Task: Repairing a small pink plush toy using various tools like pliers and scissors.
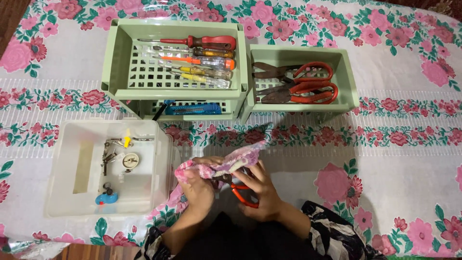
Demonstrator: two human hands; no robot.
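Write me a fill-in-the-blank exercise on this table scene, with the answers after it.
1. The right hand grips a pair of pliers with ____ handles.
2. The left hand presses a pink and purple patterned ____ against that tool.
3. The long-shafted screwdrivers lie in the ____ tier of the pale green slatted plastic rack.
4. The translucent white plastic box of small metal parts stands on the person's ____ side.

Missing words: red; cloth; top; left
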